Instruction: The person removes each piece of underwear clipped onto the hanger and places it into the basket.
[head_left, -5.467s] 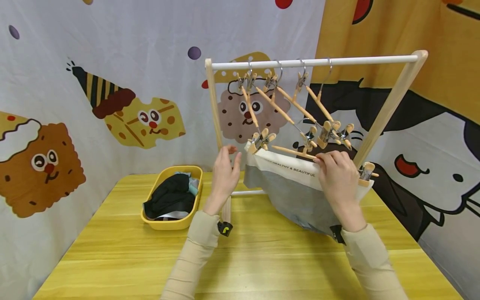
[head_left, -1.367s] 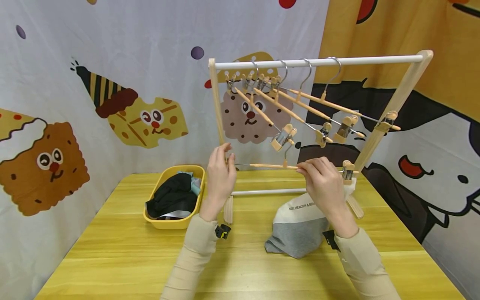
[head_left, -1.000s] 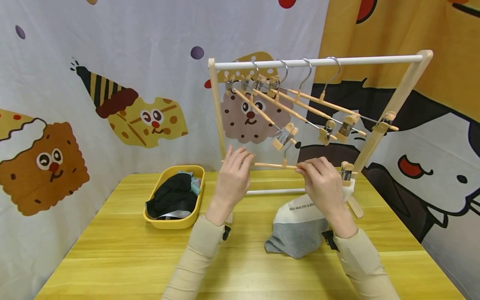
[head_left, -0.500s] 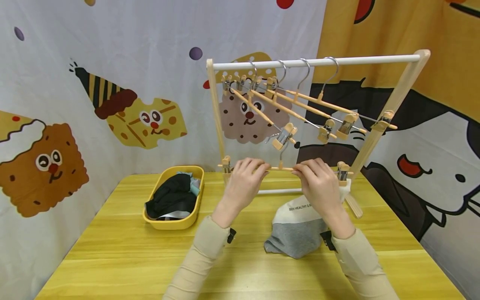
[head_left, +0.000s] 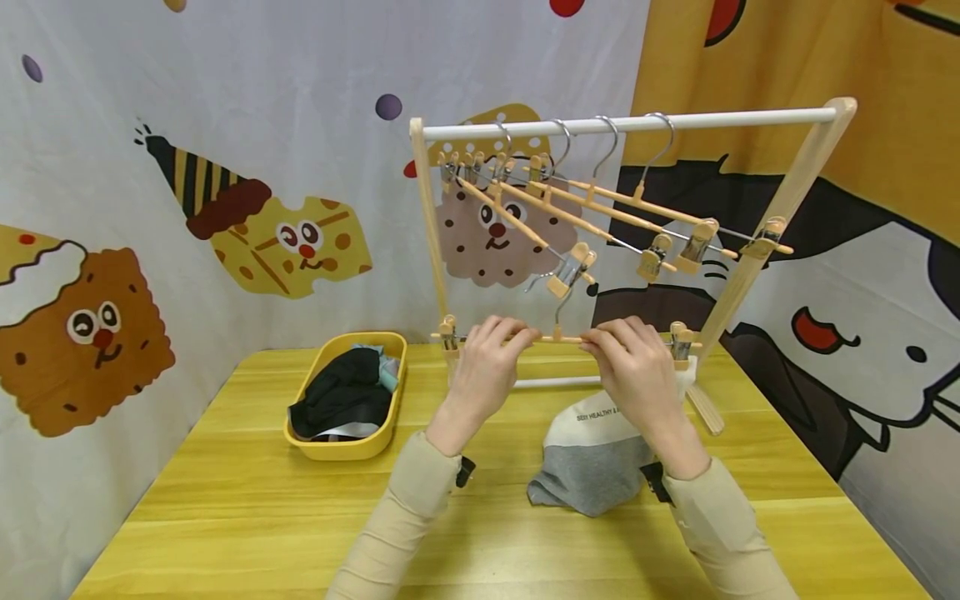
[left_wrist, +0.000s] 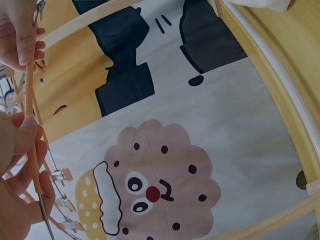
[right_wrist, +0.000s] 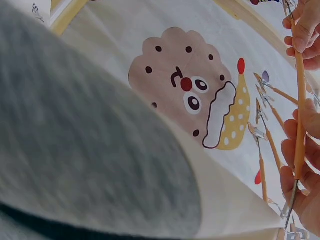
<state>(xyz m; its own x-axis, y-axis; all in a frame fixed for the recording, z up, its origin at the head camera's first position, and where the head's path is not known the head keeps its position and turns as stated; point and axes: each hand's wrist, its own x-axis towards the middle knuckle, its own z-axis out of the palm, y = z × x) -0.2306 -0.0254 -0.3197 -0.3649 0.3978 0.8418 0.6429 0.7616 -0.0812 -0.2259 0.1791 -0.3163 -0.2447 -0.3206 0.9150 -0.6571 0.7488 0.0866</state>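
Note:
Both hands pinch the wooden bar of a clip hanger [head_left: 557, 339], which is held level, its metal hook pointing up. My left hand [head_left: 483, 371] grips left of the hook and my right hand [head_left: 637, 375] right of it. The left clip [head_left: 447, 335] has no cloth in it. From the right clip [head_left: 681, 343] hangs a white-and-grey garment [head_left: 588, 458] with printed lettering, its lower part drooping close over the table. In the right wrist view the garment's grey cloth [right_wrist: 90, 140] fills the left side; the bar [right_wrist: 300, 95] runs between the fingers.
Behind the hands stands a rack with a white rail [head_left: 720, 119], carrying several clip hangers [head_left: 585, 212] without clothes. A yellow basket [head_left: 337, 450] at the left holds black cloth [head_left: 345, 392] and other fabric. Patterned curtains stand behind the wooden table [head_left: 300, 525].
The garment's left end has come out of the left clip, so it now hangs from the right one. My left hand moved right along the hanger and took hold of its bar.

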